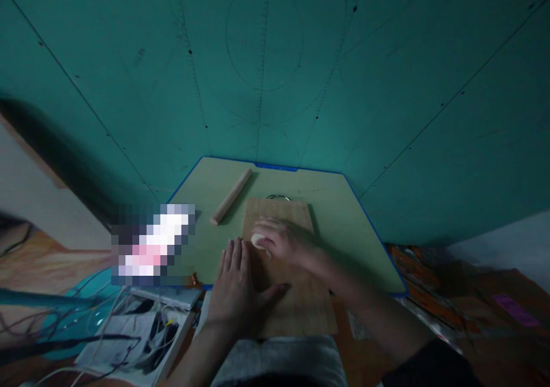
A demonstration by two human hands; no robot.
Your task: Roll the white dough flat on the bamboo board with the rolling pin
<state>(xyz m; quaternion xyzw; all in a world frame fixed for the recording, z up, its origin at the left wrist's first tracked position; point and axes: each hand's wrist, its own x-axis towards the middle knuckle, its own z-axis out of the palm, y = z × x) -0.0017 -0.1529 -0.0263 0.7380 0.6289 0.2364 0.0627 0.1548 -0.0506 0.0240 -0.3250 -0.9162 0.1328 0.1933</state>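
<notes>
A wooden cutting board (296,295) with a metal handle at its far end lies before me. My right hand (281,239) is curled over a small white lump of dough (258,239) on the far half of the board. Its fingers cover part of the lump. My left hand (236,284) rests flat along the board's left side, fingers stretched out and thumb spread across the wood. Nothing is in that hand. Beyond it, to the left of the board, a plain wooden rolling pin (232,198) lies at a slant.
Board and rolling pin lie on a pale green tabletop (344,226) with a blue rim, against a green wall (275,89). A blurred-out bright object sits at the table's left edge. Below left stands a white box (172,341) with cables. Cardboard (494,301) lies at right.
</notes>
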